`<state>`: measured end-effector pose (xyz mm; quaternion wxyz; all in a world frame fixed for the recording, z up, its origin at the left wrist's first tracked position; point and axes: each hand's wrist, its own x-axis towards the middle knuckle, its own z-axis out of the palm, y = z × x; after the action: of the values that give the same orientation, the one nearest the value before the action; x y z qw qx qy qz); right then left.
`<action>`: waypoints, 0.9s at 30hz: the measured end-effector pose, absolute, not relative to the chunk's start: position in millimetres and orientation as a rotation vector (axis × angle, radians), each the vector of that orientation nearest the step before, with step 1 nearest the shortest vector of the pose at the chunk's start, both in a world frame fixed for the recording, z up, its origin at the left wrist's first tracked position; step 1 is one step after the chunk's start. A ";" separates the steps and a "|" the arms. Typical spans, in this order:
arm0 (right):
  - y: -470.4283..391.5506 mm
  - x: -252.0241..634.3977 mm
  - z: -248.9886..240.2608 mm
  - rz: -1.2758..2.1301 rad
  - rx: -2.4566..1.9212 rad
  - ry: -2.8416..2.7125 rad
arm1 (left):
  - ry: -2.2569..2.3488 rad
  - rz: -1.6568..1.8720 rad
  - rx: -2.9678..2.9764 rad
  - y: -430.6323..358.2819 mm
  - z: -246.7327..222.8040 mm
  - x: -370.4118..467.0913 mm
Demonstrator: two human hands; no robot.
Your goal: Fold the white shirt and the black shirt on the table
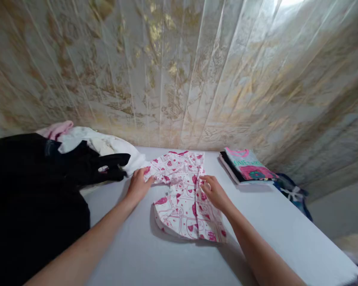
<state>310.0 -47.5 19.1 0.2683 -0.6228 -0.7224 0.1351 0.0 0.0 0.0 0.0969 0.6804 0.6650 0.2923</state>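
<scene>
A white child's shirt (183,194) with a pink-red print lies on the white table in front of me. Its right side is folded inward, making a long crease down the body, while the left sleeve sticks out sideways. My left hand (139,186) is closed on the end of that sleeve, its thumb along the lower edge. On the folded right side rests my right hand (215,192), with its fingers curved and a gap showing between thumb and forefinger. The shirt's lower left corner is slightly raised off the table.
A heap of clothes stands at the left, with a black garment (32,198), a white cloth (119,145) and a pink piece (58,129). Folded shirts (247,165) are stacked at the back right, beside a dark blue cloth (294,192) at the table's edge (325,243). A patterned curtain (173,79) hangs behind.
</scene>
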 end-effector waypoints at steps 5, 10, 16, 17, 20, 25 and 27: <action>-74.7 286.9 10.4 0.181 -1.798 -2.106 | 1.960 0.500 2.266 -21.7 3.2 7.7; -81.4 269.2 21.1 -0.045 -1.992 -2.136 | 1.995 0.462 2.343 -26.7 11.0 12.7; -71.5 302.9 28.6 0.111 -2.050 -1.993 | 2.140 0.534 2.282 -4.1 37.6 -21.4; -70.6 310.6 28.5 0.123 -2.048 -1.942 | 2.247 0.560 2.260 -0.9 43.8 -28.6; -71.4 320.6 28.5 0.107 -1.995 -1.848 | 2.419 0.660 2.289 -1.7 56.8 -36.0; -84.6 287.3 28.0 0.163 -1.618 -2.157 | 1.861 0.800 2.482 -42.5 47.8 4.8; -90.2 271.1 26.0 0.134 -1.547 -2.304 | 1.600 0.711 2.492 -62.6 37.5 22.8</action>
<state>271.1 -90.2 26.0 0.1804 -0.5476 -0.8157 0.0475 22.8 -62.6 37.5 0.0480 0.8172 0.5248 0.2333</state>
